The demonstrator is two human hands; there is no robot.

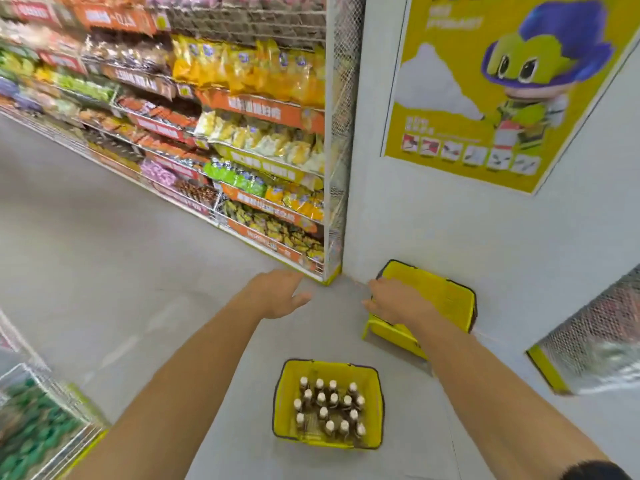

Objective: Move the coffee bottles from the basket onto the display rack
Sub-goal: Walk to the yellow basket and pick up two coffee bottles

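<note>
Brown white-capped coffee bottles (pixel 323 412) sit upright in a boxy yellow plastic basket (pixel 280 400) on smooth grey floor (pixel 138 271), well below both hands. The left hand (pixel 277 296) is spread and empty, the right hand (pixel 398 301) loose-fingered over a second yellow basket (pixel 446 296).

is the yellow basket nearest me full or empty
Mostly full: many white-capped coffee bottles stand upright in the basket, with a few gaps.

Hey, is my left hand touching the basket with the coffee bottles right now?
Apart. The head view shows the left hand spread open over bare floor, well clear of the basket holding the bottles.
</note>
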